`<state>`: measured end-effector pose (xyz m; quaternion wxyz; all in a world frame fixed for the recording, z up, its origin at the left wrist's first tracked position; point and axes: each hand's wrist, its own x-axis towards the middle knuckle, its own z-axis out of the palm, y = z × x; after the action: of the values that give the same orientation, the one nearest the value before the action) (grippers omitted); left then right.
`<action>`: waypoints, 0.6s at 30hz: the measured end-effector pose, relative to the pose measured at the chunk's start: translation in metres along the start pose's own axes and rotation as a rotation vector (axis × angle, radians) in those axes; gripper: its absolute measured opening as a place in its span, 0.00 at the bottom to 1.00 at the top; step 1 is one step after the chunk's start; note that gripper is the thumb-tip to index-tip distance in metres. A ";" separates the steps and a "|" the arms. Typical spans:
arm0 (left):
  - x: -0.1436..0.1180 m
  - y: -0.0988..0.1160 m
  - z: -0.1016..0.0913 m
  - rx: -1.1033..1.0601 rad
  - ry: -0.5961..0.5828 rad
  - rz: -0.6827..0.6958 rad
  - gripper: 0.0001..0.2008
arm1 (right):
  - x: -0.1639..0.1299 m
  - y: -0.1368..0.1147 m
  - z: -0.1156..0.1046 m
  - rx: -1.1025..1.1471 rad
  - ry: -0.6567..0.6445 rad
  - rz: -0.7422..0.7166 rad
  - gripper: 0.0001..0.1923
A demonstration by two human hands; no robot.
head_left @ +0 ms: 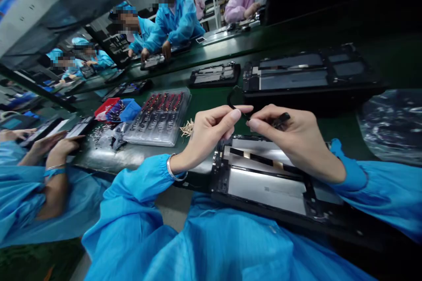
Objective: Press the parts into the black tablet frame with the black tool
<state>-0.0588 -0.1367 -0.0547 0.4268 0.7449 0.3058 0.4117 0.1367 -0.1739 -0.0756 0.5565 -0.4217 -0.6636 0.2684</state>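
Note:
My left hand (216,125) is closed in a pinch, its index finger pointing right. Between thumb and finger it holds a thin, curved black strip (231,99) that sticks up above the hand. My right hand (286,134) is closed too, thumb and fingertip pressed together close to the left fingertips. A short black rod-like tool (281,120) pokes out between its fingers; what its fingertips pinch is too small to make out. Below both hands lies an opened tablet-like device (267,189) with silver panels, a black frame and a dark ribbon across it. My right forearm hides part of it.
A clear tray (154,118) of small parts, red (107,109) and blue (131,110) bins and thin wooden sticks (187,128) lie left. More opened devices (296,74) stand behind. Plastic wrapping (392,123) lies right. A co-worker's hands (62,145) work at far left.

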 end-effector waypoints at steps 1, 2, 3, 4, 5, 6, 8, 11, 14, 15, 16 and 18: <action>-0.001 -0.001 -0.002 0.025 -0.039 0.005 0.20 | -0.001 -0.001 -0.004 -0.023 0.015 -0.020 0.11; -0.002 -0.002 -0.004 0.061 -0.092 0.007 0.22 | -0.002 -0.002 -0.009 -0.053 0.016 -0.038 0.11; -0.004 -0.004 -0.008 0.110 -0.156 0.000 0.22 | -0.002 -0.002 -0.015 -0.089 -0.003 -0.050 0.11; -0.005 -0.006 -0.011 0.168 -0.224 -0.015 0.21 | -0.003 -0.002 -0.022 -0.132 -0.034 -0.051 0.11; -0.006 -0.010 -0.015 0.231 -0.282 -0.030 0.21 | -0.005 -0.001 -0.029 -0.180 -0.077 -0.040 0.11; -0.006 -0.014 -0.019 0.293 -0.323 -0.042 0.22 | -0.007 0.001 -0.037 -0.230 -0.125 -0.019 0.12; -0.007 -0.024 -0.025 0.408 -0.371 -0.044 0.24 | -0.012 0.007 -0.052 -0.318 -0.231 0.040 0.13; -0.005 -0.037 -0.031 0.509 -0.405 -0.008 0.24 | -0.021 0.017 -0.072 -0.402 -0.355 0.150 0.15; -0.001 -0.044 -0.031 0.523 -0.436 0.024 0.22 | -0.030 0.024 -0.086 -0.446 -0.400 0.241 0.18; 0.000 -0.045 -0.029 0.520 -0.443 0.040 0.21 | -0.032 0.026 -0.089 -0.459 -0.405 0.263 0.19; 0.002 -0.046 -0.027 0.517 -0.450 0.060 0.20 | -0.033 0.028 -0.092 -0.474 -0.410 0.284 0.19; 0.004 -0.049 -0.021 0.519 -0.462 0.139 0.17 | -0.035 0.031 -0.095 -0.509 -0.416 0.326 0.19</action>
<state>-0.0806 -0.1032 -0.0900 0.2521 0.9209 0.2445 0.1690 0.2376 -0.1996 -0.0967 0.2367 -0.5833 -0.7322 0.2600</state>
